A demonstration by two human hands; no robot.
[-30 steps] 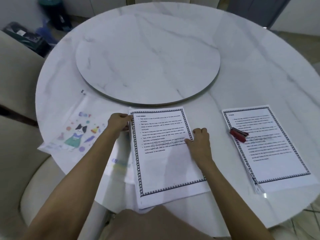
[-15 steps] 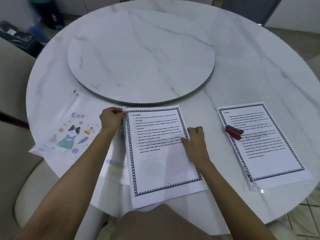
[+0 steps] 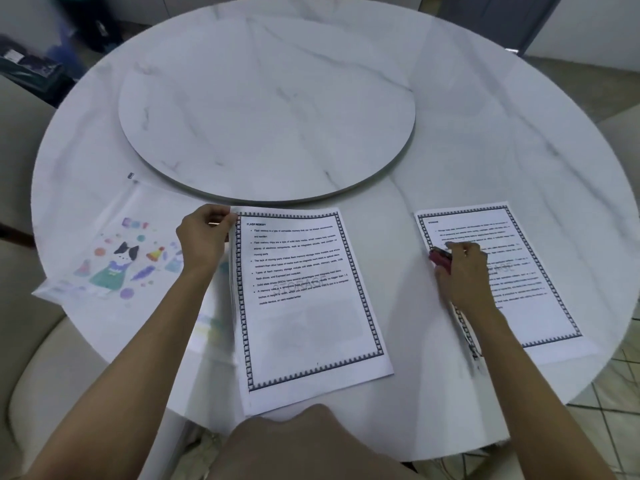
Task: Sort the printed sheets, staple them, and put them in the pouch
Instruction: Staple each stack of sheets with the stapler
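Left hand (image 3: 202, 239): fingers pinch top-left corner of the "Flash Memory" stack (image 3: 308, 306), 6 o'clock on the bench (image 3: 485, 133). Right hand (image 3: 462, 271): fingers curled around red stapler (image 3: 439, 258) atop second stack (image 3: 519, 282), 4 o'clock. Cat-print pouch (image 3: 114, 261), 8 o'clock.

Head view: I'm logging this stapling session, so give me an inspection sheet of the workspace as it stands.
Surface: round marble table with a raised turntable.
Job's things: middle stack of sheets; right stack; red stapler; cartoon-printed pouch on the left.
Clutter: nothing seen.
Hands: left hand pinches the middle stack's top-left corner; right hand closes on the stapler, atop the right stack.
Cables: nothing seen.
Surroundings: cream chair, tiled floor.
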